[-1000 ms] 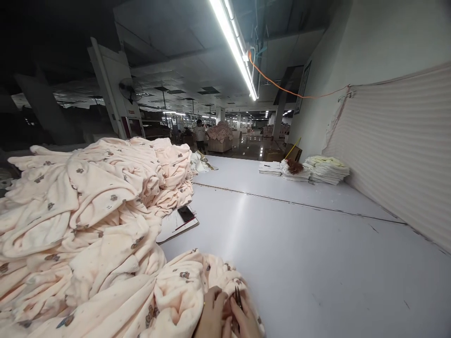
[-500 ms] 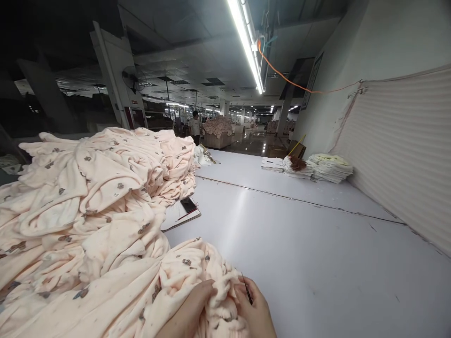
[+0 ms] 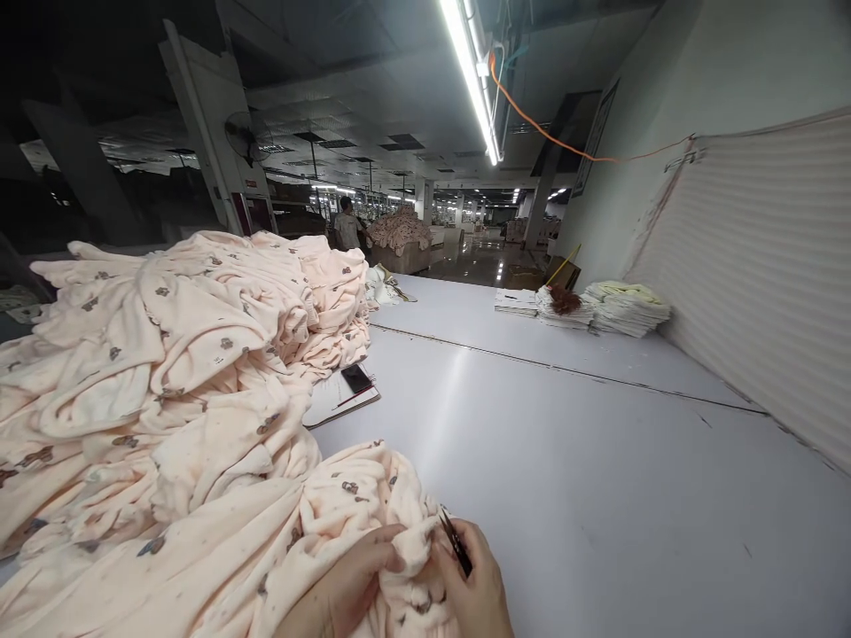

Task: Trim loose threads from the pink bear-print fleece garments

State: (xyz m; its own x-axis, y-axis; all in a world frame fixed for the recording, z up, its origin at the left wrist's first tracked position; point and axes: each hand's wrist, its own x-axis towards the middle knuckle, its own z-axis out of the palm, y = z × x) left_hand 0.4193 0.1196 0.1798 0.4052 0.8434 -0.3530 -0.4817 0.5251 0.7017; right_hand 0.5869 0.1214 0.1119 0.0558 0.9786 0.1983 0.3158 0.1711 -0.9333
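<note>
A pale pink fleece garment [image 3: 352, 505] with small printed figures lies gathered at the table's near edge. My left hand [image 3: 352, 576] pinches a bunched fold of it between thumb and fingers. Close beside, my right hand [image 3: 475, 576] is closed on dark thread snips [image 3: 456, 545], whose pointed blades angle up and left next to the fold. The right fingertips also touch the fabric. Some fingers of both hands are hidden by cloth. Left of the hands rises a large heap of the same pink garments [image 3: 199, 328].
A clipboard with paper [image 3: 325, 400] lies against the heap, a dark phone [image 3: 356, 378] on it. Stacks of folded white cloth [image 3: 628, 310] stand at the table's back right, beside a quilted wall sheet [image 3: 764, 266]. Far behind, a person [image 3: 347, 229] stands near another garment pile [image 3: 399, 232].
The snips have turned so more of their blades shows beside the fold. My left hand has drawn up a pinch of fabric. The view has shifted slightly.
</note>
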